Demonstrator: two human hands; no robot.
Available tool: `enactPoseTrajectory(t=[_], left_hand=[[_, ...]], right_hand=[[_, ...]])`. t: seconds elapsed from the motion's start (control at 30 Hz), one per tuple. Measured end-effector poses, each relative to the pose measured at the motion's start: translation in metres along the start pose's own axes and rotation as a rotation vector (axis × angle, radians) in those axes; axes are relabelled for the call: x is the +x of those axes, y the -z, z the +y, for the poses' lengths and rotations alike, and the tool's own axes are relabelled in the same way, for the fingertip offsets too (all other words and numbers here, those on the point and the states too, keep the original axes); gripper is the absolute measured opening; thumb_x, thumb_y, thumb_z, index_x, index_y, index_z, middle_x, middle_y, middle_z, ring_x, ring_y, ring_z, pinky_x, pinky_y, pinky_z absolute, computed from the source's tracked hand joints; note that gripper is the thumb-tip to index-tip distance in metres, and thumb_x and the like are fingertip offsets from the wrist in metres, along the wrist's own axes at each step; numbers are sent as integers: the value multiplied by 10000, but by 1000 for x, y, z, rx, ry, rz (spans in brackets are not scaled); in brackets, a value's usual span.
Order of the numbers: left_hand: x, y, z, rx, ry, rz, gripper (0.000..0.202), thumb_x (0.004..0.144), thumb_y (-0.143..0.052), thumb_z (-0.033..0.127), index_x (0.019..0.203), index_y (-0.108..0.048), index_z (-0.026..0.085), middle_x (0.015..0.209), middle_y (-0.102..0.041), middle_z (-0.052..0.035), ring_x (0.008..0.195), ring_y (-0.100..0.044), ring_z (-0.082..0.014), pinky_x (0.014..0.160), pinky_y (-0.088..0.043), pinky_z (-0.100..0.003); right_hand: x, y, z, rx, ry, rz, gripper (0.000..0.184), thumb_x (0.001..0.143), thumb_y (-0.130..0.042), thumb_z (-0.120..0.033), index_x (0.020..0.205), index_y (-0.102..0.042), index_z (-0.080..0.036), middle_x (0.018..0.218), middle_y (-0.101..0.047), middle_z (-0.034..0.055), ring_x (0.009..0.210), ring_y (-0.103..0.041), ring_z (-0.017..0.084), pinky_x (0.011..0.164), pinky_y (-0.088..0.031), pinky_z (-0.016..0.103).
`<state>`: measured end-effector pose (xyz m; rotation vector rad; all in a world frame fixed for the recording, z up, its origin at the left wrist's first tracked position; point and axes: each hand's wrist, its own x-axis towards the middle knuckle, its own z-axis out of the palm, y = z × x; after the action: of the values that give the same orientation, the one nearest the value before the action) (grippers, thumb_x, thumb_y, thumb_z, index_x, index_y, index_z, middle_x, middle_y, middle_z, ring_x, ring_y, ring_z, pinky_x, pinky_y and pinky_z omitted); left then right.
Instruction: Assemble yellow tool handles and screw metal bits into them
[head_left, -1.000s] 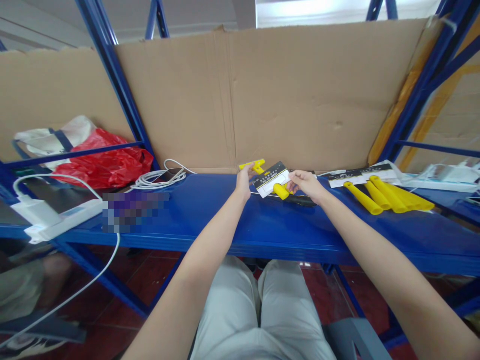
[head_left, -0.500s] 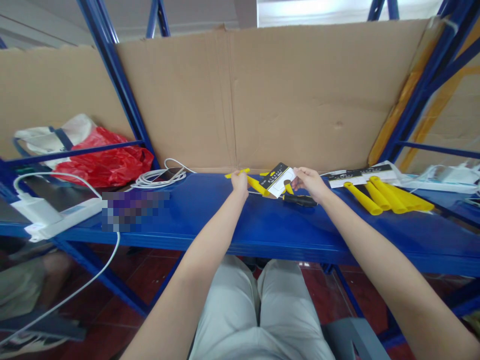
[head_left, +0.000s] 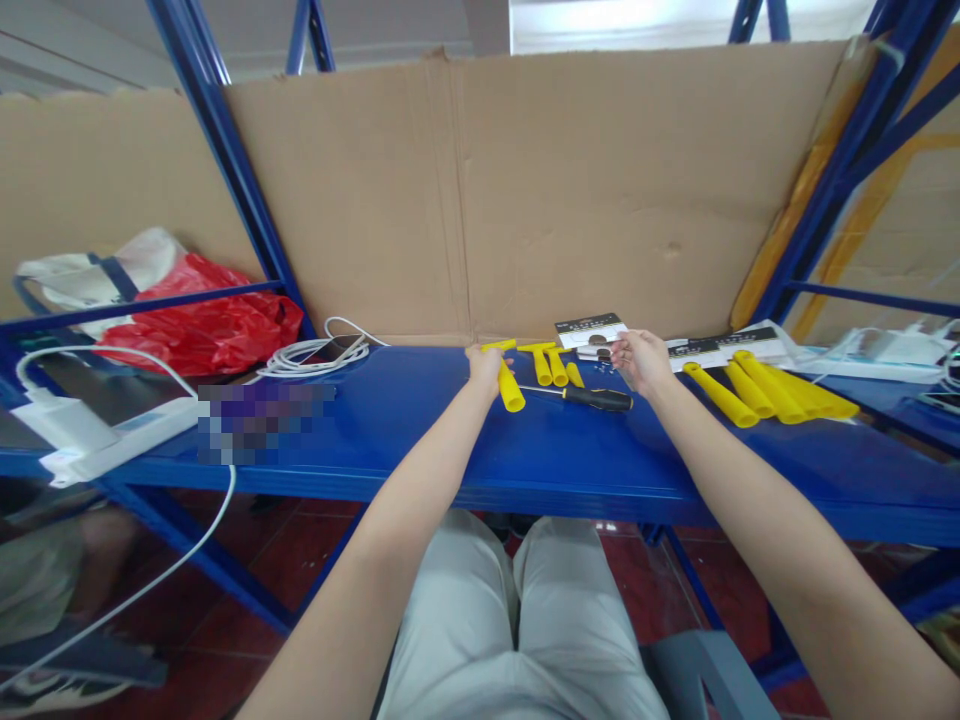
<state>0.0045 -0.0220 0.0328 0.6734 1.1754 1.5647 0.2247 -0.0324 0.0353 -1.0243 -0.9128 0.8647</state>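
Observation:
My left hand [head_left: 484,370] is closed on a yellow T-shaped plastic handle [head_left: 511,388], whose hollow round end points toward me. Farther right, my right hand [head_left: 643,360] pinches the edge of a black-and-white printed card [head_left: 581,336] with a dark round spot in it. Between the hands lie two more yellow T-shaped handles [head_left: 559,372] and a short yellow piece [head_left: 575,375]. A screwdriver with a black handle [head_left: 598,399] rests in front of them, its shaft pointing left. Small bits beside the right fingers are too small to name.
Several yellow handles [head_left: 780,395] and more printed cards [head_left: 724,347] lie at the right. Coiled white cable [head_left: 307,355], a power strip [head_left: 142,430] and a red plastic bag [head_left: 217,320] are at the left. Cardboard [head_left: 585,200] walls the back of the blue shelf [head_left: 390,430].
My right hand has moved the card right and back, away from the yellow handle in my left hand. That handle now points toward me, and the handles behind are uncovered.

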Motion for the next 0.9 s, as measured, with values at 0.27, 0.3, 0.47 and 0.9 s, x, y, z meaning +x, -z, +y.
enactPoseTrajectory(t=[0.27, 0.3, 0.47, 0.9], left_hand=[[-7, -1, 3, 31, -4, -5, 653, 806, -559, -25, 1390, -415, 230, 1128, -666, -80, 520, -597, -64, 406, -414, -155], [-8, -1, 3, 27, -3, -3, 656, 806, -563, -25, 1392, -415, 229, 1117, -668, -77, 511, -592, -62, 403, -411, -154], [-9, -2, 4, 20, -9, 4, 664, 809, -557, -25, 1410, -411, 216, 1094, -678, -77, 515, -600, -70, 404, -411, -153], [-8, -2, 2, 2, -13, -19, 675, 843, -532, -27, 1463, -381, 193, 1134, -664, -97, 470, -570, -51, 387, -400, -158]], right_hand=[[-4, 2, -6, 24, -72, 150, 243, 960, -431, -100, 755, -422, -230, 489, -553, -66, 373, -474, 75, 348, -368, 151], [-3, 2, -5, 30, -79, 156, 243, 975, -412, -112, 763, -418, -231, 494, -555, -68, 369, -472, 74, 345, -366, 151], [-1, 3, -3, 37, -75, 167, 239, 976, -398, -111, 768, -426, -225, 517, -562, -64, 359, -453, 69, 333, -349, 145], [31, 20, 13, -63, -92, 258, 168, 943, -432, -78, 931, -444, -245, 535, -542, -83, 385, -465, 78, 393, -401, 158]])
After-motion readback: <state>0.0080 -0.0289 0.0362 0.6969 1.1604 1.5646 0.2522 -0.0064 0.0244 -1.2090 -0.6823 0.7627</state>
